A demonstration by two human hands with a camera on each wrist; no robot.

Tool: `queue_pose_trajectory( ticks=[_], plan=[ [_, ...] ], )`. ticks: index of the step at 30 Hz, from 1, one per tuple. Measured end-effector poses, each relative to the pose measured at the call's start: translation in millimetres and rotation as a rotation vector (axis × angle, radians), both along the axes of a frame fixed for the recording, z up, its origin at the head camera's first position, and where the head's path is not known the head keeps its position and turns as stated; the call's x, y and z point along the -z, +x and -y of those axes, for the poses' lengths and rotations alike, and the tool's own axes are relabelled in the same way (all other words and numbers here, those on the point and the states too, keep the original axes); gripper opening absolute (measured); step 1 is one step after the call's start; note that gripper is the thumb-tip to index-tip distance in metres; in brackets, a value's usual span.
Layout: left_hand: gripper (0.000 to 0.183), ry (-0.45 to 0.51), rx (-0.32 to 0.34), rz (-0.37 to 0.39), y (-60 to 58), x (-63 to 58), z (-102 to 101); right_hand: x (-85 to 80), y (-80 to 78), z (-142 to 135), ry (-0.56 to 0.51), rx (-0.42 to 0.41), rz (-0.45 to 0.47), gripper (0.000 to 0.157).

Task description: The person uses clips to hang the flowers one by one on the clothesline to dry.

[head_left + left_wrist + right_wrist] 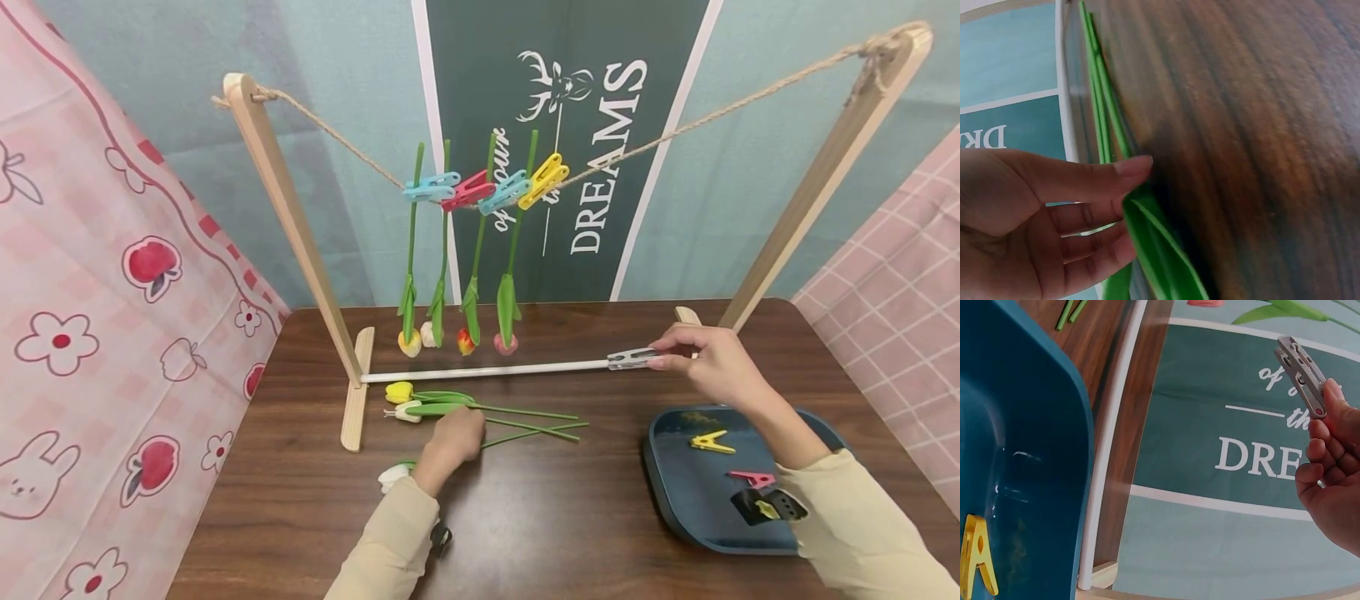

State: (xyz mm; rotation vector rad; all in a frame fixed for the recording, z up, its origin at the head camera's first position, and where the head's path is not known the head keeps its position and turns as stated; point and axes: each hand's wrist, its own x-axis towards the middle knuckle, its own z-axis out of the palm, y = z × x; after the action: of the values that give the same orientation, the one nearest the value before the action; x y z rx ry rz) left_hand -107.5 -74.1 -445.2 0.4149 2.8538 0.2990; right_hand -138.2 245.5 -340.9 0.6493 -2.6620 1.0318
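Note:
My left hand (459,433) is low over the artificial tulips on the table, thumb and fingers pinching a green tulip stem (1119,128) just beside its leaf (1160,250). By the wrist lies a white tulip head (393,477), its stem partly hidden under the hand. A yellow tulip (400,392) and another white tulip (408,411) lie just beyond. My right hand (708,358) holds a grey clothespin (1301,378) by one end between thumb and fingers, raised near the right post. Several tulips hang heads down from the rope (330,133) by blue, red and yellow clothespins (543,181).
A wooden stand has a left post (292,225), a right post (817,183) and a white crossbar (487,372). Under my right forearm sits a blue tray (656,492) with a yellow clothespin (712,442) and a pink clothespin (752,479). A printed curtain hangs behind.

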Motion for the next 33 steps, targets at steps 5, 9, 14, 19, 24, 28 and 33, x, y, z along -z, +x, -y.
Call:
queue_pose_trajectory(
  ticks=[5, 9, 14, 19, 24, 28, 33],
  plan=[
    [0.023, 0.000, 0.011, 0.025, 0.0, 0.7, 2, 2.7, 0.2, -4, -0.008, 0.005, -0.005, 0.014],
    [0.029, 0.002, 0.026, 0.058, -2.8, -9.3, 4, 3.9, 0.1, -6, -0.009, 0.003, -0.016, 0.015],
    [0.035, 0.013, 0.056, 0.068, -8.5, -25.9, 8, 4.0, 0.8, -8, -0.013, -0.002, -0.030, 0.016],
    [0.031, 0.087, 0.067, 0.043, -12.0, -45.0, 14, 1.7, 1.6, -12, 0.003, 0.020, -0.016, 0.014],
    [0.027, 0.185, 0.071, -0.041, -14.1, -73.9, 20, -5.3, 3.5, -17, 0.042, 0.077, -0.003, 0.011],
    [0.021, 0.248, 0.058, -0.125, -18.3, -98.6, 19, -9.7, 4.1, -22, 0.041, 0.092, -0.022, 0.010],
    [0.012, 0.346, 0.038, -0.237, -24.7, -124.6, 8, -10.4, 4.1, -23, 0.036, 0.077, -0.050, 0.011]
  ],
)
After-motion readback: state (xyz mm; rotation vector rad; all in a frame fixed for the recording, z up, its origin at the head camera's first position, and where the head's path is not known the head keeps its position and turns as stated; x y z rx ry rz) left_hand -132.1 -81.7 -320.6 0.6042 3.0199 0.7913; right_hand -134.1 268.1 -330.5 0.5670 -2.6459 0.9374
